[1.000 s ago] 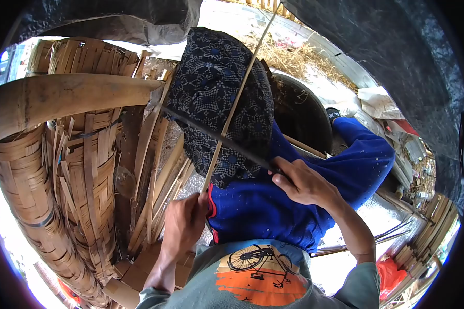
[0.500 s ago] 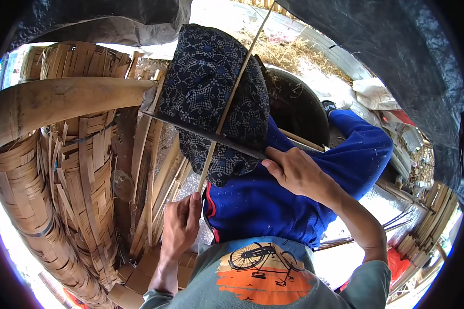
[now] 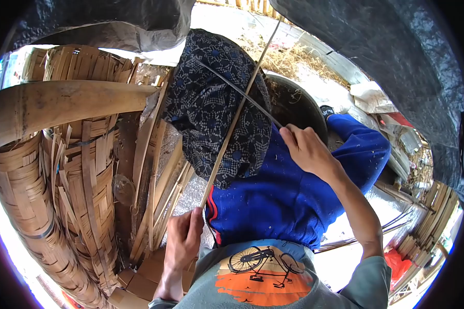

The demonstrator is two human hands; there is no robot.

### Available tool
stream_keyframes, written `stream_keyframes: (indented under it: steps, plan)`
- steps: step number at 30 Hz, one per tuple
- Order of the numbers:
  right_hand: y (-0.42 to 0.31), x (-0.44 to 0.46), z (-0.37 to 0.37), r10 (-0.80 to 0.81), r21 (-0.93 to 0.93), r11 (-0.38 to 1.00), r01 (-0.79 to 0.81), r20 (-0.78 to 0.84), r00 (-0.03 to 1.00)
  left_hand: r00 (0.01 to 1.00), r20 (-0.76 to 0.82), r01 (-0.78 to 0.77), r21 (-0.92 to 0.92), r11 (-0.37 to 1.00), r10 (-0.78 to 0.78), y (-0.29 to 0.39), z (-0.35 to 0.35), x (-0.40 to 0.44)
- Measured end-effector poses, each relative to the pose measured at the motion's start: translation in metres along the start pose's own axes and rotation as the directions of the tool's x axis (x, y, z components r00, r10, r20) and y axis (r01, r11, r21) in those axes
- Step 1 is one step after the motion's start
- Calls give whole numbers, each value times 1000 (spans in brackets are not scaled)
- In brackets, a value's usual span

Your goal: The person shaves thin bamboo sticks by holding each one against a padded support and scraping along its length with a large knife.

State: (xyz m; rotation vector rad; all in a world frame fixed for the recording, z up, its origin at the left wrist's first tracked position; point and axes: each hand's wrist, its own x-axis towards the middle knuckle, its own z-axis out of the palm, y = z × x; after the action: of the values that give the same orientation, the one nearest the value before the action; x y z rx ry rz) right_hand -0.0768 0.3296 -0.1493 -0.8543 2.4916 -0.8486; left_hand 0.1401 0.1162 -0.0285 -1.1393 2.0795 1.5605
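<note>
My left hand [image 3: 184,232] is closed around the near end of a long, thin bamboo strip [image 3: 224,147]. The strip slants up and away across a dark patterned cloth [image 3: 206,110] draped over my leg. In my right hand [image 3: 309,152] is a long, narrow-bladed knife [image 3: 263,112], its handle hidden by my fingers. The blade crosses the strip above the cloth, pointing up and left, and looks thin from here. Blue trousers [image 3: 273,211] cover my legs.
Woven bamboo rolls [image 3: 20,190] stand at the left beside a thick bamboo pole [image 3: 77,103]. Beyond my knee is a dark round tub [image 3: 299,105]. Dark plastic sheeting [image 3: 397,67] hangs above, with bundled bamboo strips [image 3: 430,226] at the right.
My right hand has moved the knife farther away along the strip, and the blade now tilts more steeply. My left hand has shifted slightly toward me, still holding the strip.
</note>
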Motion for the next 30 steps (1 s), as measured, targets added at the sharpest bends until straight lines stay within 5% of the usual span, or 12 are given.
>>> stream_keyframes:
  steps: [3,5,6,9,11,13,14,15,23,25,27,30]
  plan:
    - [-4,4,-13,38,167,984,-63,149,988,998,51,-40,158,987,32,14,6,15]
    - [-8,12,-31,229,378,807,-453,507,831,995,100,-24,59,998,18,10,4,23]
    - [-1,14,-32,206,466,714,-522,573,793,995,100,-18,57,998,12,5,1,26]
    - [19,19,-21,205,552,600,-579,594,778,989,149,-26,141,990,5,-4,-14,39]
    - [19,19,-17,222,567,613,-551,546,808,990,139,-44,173,984,20,7,-15,43]
    - [4,17,-20,294,418,807,-418,331,897,980,132,-182,321,930,146,6,-20,47]
    - [13,15,-9,204,385,883,-270,203,958,964,159,-260,387,885,214,2,-23,52]
    - [14,13,-5,201,385,882,-271,211,956,935,151,-355,418,836,321,-2,-24,55]
    - [9,0,8,209,381,884,-271,196,958,876,256,-480,398,782,408,-19,-22,94]
    - [12,17,-8,289,397,826,-400,310,906,869,275,-472,207,857,412,-14,-19,100]
    - [9,14,1,255,388,858,-338,249,934,926,281,-268,20,963,252,-7,-17,103]
    - [-13,-5,5,65,383,920,-85,65,996,928,266,-288,71,955,260,1,-7,104]
